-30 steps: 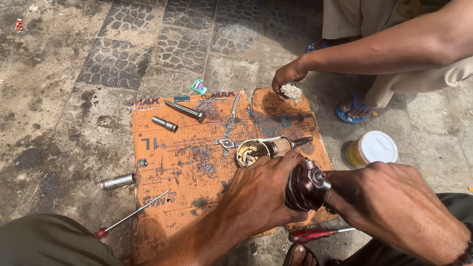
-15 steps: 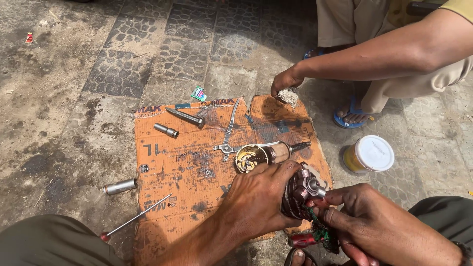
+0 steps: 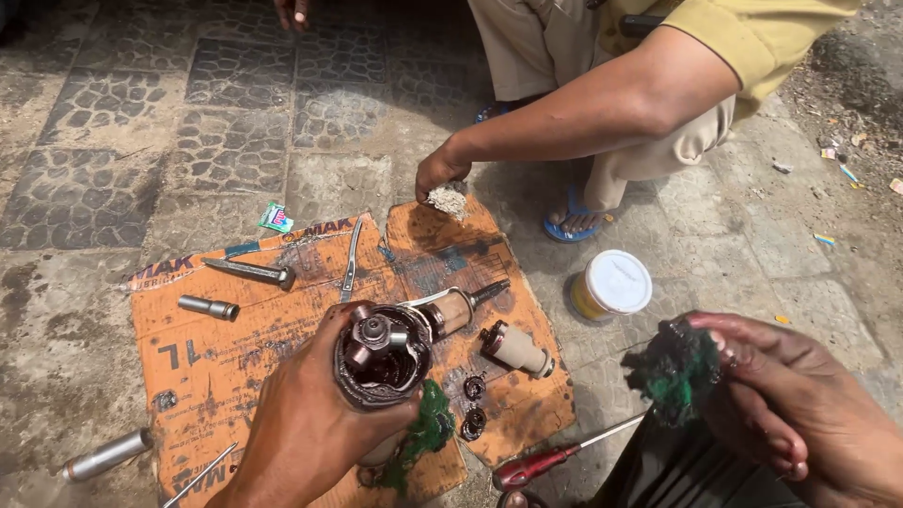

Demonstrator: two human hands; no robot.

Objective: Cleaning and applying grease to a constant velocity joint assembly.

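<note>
My left hand (image 3: 306, 428) grips a round greasy motor housing (image 3: 382, 356) with small gears showing in its open end, held over an orange cardboard sheet (image 3: 226, 348). A green greasy rag (image 3: 428, 428) lies under the housing. My right hand (image 3: 800, 414) is off to the right, pinching a dark green wad of cloth (image 3: 675, 369). A motor armature (image 3: 456, 309) and a cylindrical beige part (image 3: 517, 348) lie on the cardboard just beyond the housing.
Another person crouches opposite; their hand (image 3: 440, 174) presses a grey lump on the cardboard's far edge. Sockets, a wrench (image 3: 351, 259) and bolts lie on the cardboard. A white-lidded tub (image 3: 611, 284) stands right of it. A red-handled screwdriver (image 3: 546, 459) lies near me.
My right hand has left the housing and swung right, now holding a green cloth wad. The housing's open geared end is turned up. The view has shifted closer.
</note>
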